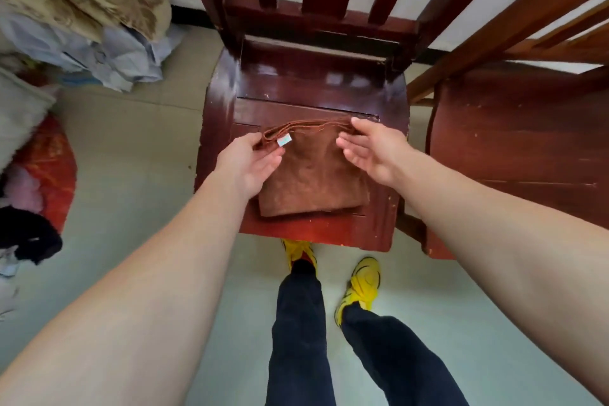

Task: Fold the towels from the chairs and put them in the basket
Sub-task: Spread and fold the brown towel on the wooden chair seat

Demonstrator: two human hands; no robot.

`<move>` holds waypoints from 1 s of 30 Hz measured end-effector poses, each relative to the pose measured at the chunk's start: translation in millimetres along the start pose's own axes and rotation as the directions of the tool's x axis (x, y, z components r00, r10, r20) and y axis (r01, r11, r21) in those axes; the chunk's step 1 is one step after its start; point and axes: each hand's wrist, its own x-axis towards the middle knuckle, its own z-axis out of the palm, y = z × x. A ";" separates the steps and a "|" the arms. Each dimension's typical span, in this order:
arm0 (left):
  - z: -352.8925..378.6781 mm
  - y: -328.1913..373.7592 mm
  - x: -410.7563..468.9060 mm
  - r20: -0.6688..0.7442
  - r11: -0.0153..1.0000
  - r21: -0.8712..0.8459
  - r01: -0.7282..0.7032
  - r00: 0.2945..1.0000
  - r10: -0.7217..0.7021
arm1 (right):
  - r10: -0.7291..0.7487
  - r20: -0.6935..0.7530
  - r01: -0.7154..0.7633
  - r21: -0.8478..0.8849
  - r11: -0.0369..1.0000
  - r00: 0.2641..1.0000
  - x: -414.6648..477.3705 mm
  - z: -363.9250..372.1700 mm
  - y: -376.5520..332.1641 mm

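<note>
A brown towel [309, 175] lies folded into a small rectangle on the seat of a dark red wooden chair [296, 86]. A white tag shows at its far left corner. My left hand [250, 161] pinches that far left corner between thumb and fingers. My right hand [372, 150] rests at the far right edge of the towel with its fingers spread and flat, fingertips touching the stacked edges. No basket is in view.
A second wooden chair [520, 142] stands close on the right. A heap of cloth and bedding [82, 16] fills the upper left. A red round thing with clothes on it [46, 175] sits at the left edge. My yellow shoes [361, 283] stand on the pale floor below the chair.
</note>
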 end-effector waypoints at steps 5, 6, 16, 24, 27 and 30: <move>16.2 5.0 21.9 -0.192 0.919 0.281 -0.277 0.922 0.337 | -0.259 -0.228 0.234 -0.131 0.963 0.938 17.7 13.6 -6.1; 20.1 0.5 22.2 -0.124 0.855 0.387 -0.346 0.899 0.420 | -0.333 -0.235 0.286 -0.215 0.934 0.913 15.7 17.1 -1.6; 27.1 -0.2 40.3 0.044 0.770 0.577 -0.271 0.952 0.302 | -0.286 -0.238 0.172 -0.408 0.897 0.928 40.9 0.3 11.7; 25.4 -21.4 30.2 0.290 0.555 0.698 -0.452 0.888 0.358 | -0.321 -0.035 0.249 -0.552 0.796 0.947 -9.9 -8.8 52.6; -0.3 -16.5 39.1 0.176 0.548 0.759 -0.351 0.921 0.347 | -0.071 -0.080 0.019 -0.527 0.850 0.994 -16.9 -27.1 83.8; -25.3 -16.2 30.0 0.329 0.168 0.873 -0.458 0.807 0.491 | -0.172 -0.283 -0.025 -0.578 0.816 0.944 -8.4 -56.5 84.8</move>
